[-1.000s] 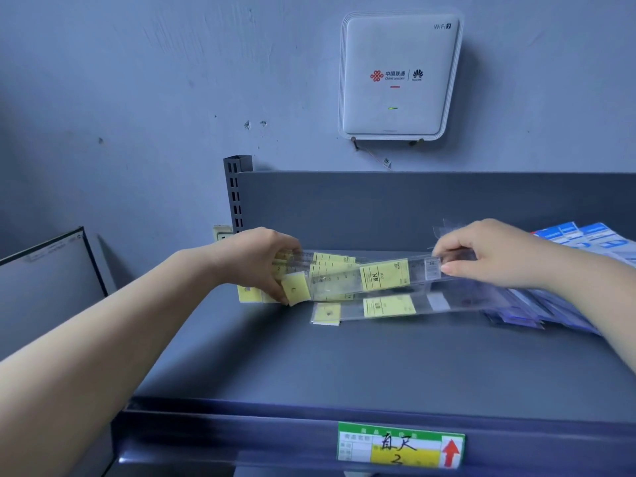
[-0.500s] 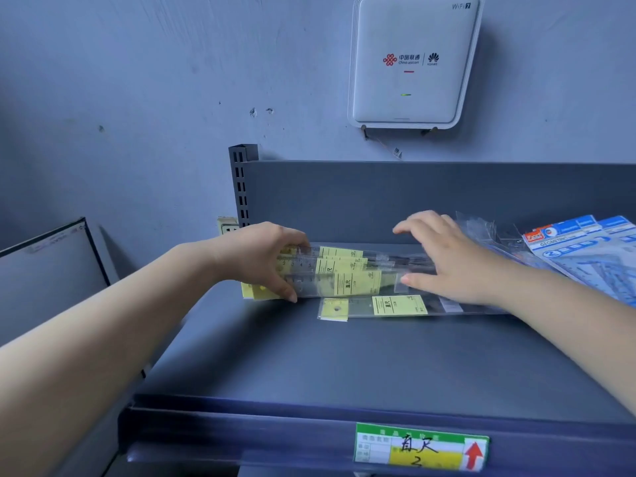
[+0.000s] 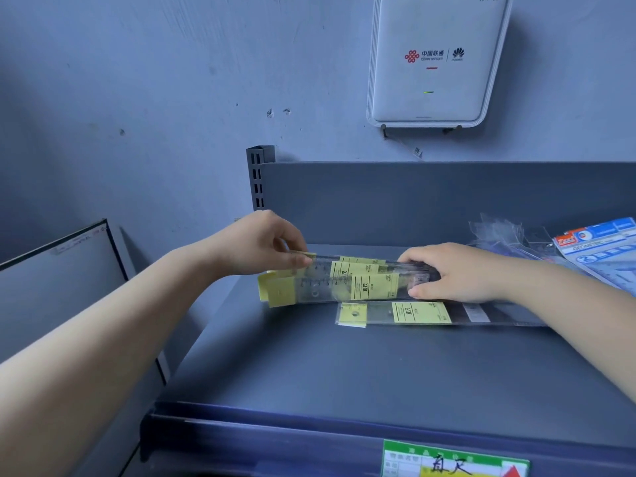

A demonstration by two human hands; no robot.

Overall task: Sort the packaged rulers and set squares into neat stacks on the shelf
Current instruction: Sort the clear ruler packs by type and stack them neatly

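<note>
Since earlier, we see right hand (image 3: 457, 273) shifted to grip ruler stack (image 3: 347, 280); left hand (image 3: 261, 244) pinches its nine-o'clock end above shelf (image 3: 344, 366).

A scuffed blue-grey wall (image 3: 137, 80) carries a white router box (image 3: 433, 60) above dark metal shelving.

Shop stockroom, metal shelf (image 3: 344, 373) with price label (image 3: 454, 463), packaged stationery (image 3: 599, 249)
</note>
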